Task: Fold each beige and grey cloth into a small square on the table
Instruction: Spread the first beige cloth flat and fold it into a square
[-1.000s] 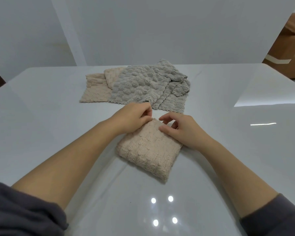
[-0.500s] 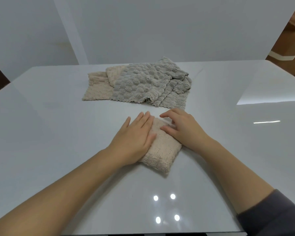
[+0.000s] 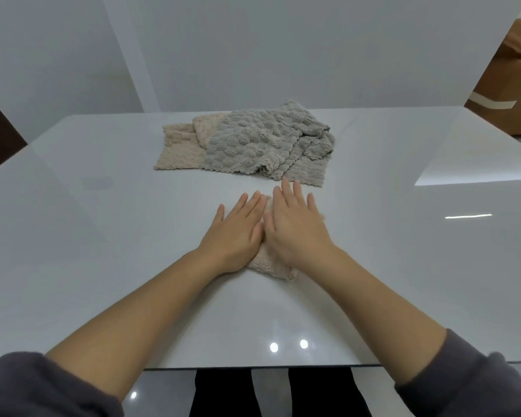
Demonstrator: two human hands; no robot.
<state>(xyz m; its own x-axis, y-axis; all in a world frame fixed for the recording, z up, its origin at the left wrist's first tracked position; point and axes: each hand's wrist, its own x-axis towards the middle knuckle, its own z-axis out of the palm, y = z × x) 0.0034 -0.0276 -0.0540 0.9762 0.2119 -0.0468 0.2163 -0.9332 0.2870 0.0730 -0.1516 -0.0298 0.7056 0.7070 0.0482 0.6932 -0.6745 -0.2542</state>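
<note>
Over the table's near edge my forearms reach in, dark grey sleeves [image 3: 39, 386] pushed back toward the elbows. Midway across the white table [image 3: 103, 251], about centred between its left and right edges, lies the folded beige cloth [image 3: 272, 266] — a small, thick, nubbly square, a little askew and mostly hidden under my palms. My left hand [image 3: 238, 233] lies flat on its left part, fingers straight, the little finger out over bare tabletop. My right hand [image 3: 295, 227] lies flat beside it, thumbs touching, fingers straight and slightly spread; neither hand grips anything. Beyond my fingertips, toward the far edge, a rumpled grey cloth [image 3: 262, 142] with a scalloped hem lies partly over spread beige cloths [image 3: 178, 150] — none of them folded small.
</note>
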